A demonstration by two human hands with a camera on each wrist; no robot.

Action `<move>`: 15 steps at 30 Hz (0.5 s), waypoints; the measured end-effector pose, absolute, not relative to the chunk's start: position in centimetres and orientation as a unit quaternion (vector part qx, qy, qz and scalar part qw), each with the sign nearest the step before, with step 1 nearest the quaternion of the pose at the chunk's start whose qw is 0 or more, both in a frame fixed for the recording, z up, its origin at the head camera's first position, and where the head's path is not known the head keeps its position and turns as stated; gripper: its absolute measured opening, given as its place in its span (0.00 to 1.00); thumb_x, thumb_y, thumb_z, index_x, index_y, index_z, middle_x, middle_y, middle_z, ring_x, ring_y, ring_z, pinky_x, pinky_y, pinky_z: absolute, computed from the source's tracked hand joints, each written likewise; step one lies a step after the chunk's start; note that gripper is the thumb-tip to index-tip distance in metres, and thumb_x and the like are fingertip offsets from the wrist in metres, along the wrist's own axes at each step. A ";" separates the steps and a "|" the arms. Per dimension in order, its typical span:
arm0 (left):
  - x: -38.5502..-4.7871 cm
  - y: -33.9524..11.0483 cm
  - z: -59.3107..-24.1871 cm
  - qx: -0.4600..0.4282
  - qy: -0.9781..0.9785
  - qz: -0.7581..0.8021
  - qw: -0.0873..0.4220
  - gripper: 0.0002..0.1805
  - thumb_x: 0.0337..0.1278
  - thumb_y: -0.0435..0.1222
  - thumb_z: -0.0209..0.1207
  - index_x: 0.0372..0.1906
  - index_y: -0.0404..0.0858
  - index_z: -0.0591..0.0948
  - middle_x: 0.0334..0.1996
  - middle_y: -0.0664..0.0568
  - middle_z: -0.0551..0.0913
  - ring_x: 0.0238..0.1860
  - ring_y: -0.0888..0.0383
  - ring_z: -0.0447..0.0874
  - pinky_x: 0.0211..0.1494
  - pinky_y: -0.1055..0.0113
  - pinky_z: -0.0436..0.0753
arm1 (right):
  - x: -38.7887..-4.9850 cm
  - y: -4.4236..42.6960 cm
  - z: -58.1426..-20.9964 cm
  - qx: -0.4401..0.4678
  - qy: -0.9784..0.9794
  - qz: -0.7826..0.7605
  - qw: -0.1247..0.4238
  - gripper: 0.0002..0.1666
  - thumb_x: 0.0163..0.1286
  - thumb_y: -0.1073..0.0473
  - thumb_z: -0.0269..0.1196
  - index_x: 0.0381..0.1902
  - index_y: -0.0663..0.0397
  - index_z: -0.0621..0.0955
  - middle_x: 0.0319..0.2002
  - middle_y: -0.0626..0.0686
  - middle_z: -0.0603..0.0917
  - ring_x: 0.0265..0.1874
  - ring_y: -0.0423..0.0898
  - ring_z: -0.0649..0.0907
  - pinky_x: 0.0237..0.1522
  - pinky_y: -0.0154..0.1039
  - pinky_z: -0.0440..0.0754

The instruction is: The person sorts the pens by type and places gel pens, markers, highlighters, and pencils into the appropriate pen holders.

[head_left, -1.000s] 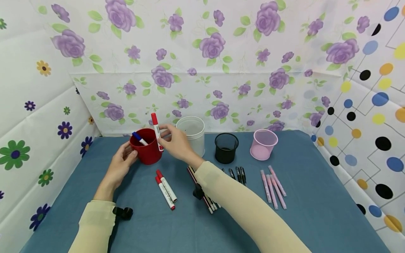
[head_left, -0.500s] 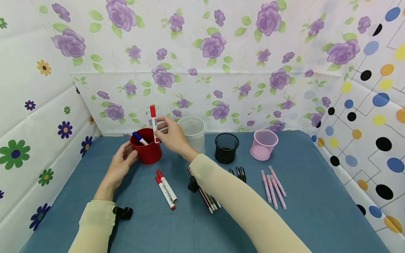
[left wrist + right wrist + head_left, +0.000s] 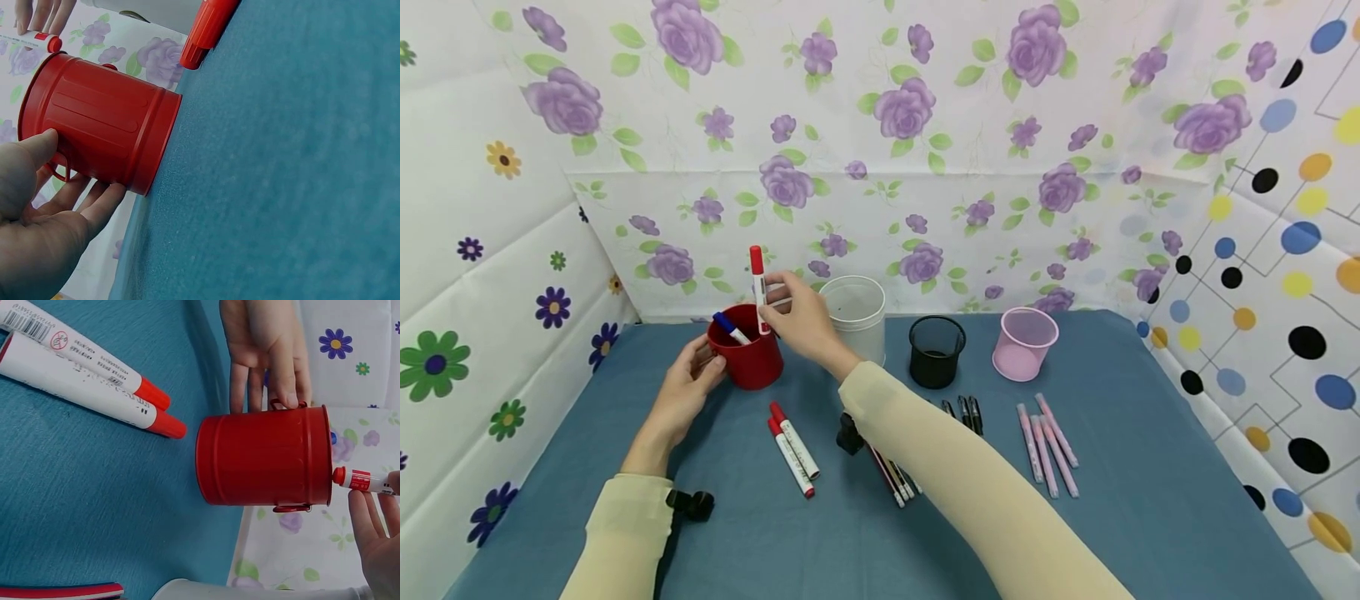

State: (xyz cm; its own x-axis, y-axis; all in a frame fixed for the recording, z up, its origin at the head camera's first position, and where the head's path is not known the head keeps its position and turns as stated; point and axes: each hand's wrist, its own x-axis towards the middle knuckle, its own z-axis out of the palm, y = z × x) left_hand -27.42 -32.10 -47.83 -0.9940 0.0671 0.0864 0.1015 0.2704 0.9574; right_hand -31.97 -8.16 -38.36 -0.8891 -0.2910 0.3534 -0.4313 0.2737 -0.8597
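Observation:
In the head view a small red metal bucket (image 3: 756, 367) stands upright at the left of the table. My left hand (image 3: 677, 400) holds its left side, thumb and fingers at the handle there. A blue-capped marker (image 3: 732, 327) leans inside it. My right hand (image 3: 808, 325) pinches a red-capped marker (image 3: 757, 275), upright, cap up. In the right wrist view the marker's lower red end (image 3: 339, 475) is just over the bucket's rim. Two more red markers (image 3: 793, 450) lie side by side on the cloth in front of the bucket.
Right of the bucket stand a white cup (image 3: 861, 333), a black mesh cup (image 3: 934, 367) and a pink cup (image 3: 1022, 358). Striped pencils (image 3: 891, 479), partly under my right sleeve, black pens (image 3: 972, 414) and several pink pens (image 3: 1048, 450) lie on the blue cloth. Patterned sheets stand behind.
My right hand has lifted the red marker and moved it left, from beside the bucket's right side to over its rim. The left hand and bucket have stayed put.

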 end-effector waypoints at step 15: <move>-27.3 -32.1 -47.7 -0.064 -0.796 -0.602 0.013 0.37 0.86 0.46 0.49 0.87 0.42 0.50 0.81 0.34 0.60 0.76 0.47 0.68 0.69 0.64 0.79 | -32.4 -9.4 -38.2 0.226 -0.812 0.533 0.072 0.24 0.77 0.61 0.68 0.68 0.50 0.78 0.50 0.54 0.88 0.45 0.43 0.90 0.44 0.28 0.87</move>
State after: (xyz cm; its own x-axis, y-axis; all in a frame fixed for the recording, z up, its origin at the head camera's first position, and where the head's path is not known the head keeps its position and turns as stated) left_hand -27.32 -32.10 -47.70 -0.9915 0.0851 0.0980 0.1174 0.2674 0.9564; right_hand -32.36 -9.40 -38.22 -0.8875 -0.2898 0.3583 -0.4441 0.3300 -0.8330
